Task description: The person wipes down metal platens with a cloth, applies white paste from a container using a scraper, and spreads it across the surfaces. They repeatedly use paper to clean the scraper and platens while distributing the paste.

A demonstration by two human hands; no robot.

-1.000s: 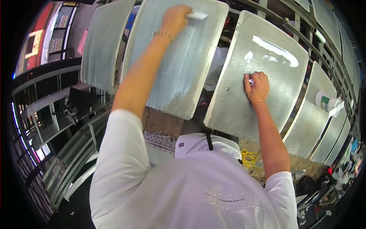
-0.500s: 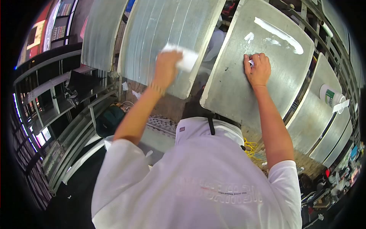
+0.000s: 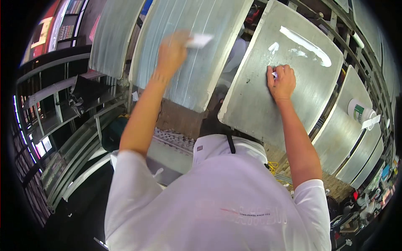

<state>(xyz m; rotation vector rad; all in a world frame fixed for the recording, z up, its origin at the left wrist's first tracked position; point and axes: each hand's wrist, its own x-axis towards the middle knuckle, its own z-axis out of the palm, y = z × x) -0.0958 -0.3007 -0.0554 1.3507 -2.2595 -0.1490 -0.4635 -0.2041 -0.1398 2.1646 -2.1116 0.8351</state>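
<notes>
My left hand [image 3: 172, 52], smeared by motion, grips a white flat card-like piece [image 3: 201, 40] over a grey panel [image 3: 190, 85] that bears long pale streaks. On the neighbouring grey panel [image 3: 255, 106] rests my right hand [image 3: 282, 85], its fingers curled. A small white corner of something pokes out between thumb and fingers; its kind I cannot make out. Beyond that hand, a thick white stripe of paste [image 3: 307, 45] and smaller white smears [image 3: 273, 47] lie on the panel.
A white tub [image 3: 359, 110] with a green label lies on its side on another panel at right, a white flat piece [image 3: 371, 121] by its mouth. Metal racks [image 3: 63, 92] stand at left. Yellow cord [image 3: 272, 167] hangs below the right panel.
My left hand has moved up and slightly left over the streaked panel with the white card-like piece. My right hand keeps its place on the other panel; the view has shifted slightly.
</notes>
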